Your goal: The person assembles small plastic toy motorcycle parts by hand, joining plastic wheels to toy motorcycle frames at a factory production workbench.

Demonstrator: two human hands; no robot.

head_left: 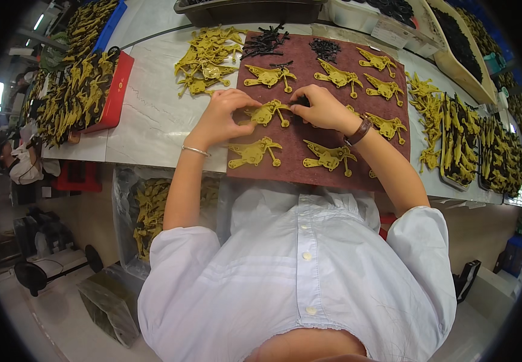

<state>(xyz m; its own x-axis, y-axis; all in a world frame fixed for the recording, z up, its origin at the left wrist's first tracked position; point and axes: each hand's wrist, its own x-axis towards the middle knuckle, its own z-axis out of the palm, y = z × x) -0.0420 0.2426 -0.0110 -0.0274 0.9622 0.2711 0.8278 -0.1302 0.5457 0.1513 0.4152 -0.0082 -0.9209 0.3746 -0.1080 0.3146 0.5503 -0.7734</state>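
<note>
Several flat olive-yellow moulded parts, each with a pointed end and a small ringed leg, lie spread on a brown-red cloth (297, 166). My left hand (227, 117) grips one yellow moulded part (267, 113) at its left end, thumb below and fingers above. At that part's right tip, my right hand (324, 111) has thumb and forefinger pinched together; anything small between them is hidden. Two more yellow parts, one on the left (255, 153) and one on the right (329, 157), lie nearer to me. Beyond my hands are small black pieces (325, 49) and longer black pieces (265, 42).
A heap of yellow parts (209, 57) sits left of the cloth, and another (425, 114) to its right. Filled trays (457, 142) stand far right. A red crate (118, 90) is at left, a dark bin (249, 11) at the back. Another person (24, 160) is far left.
</note>
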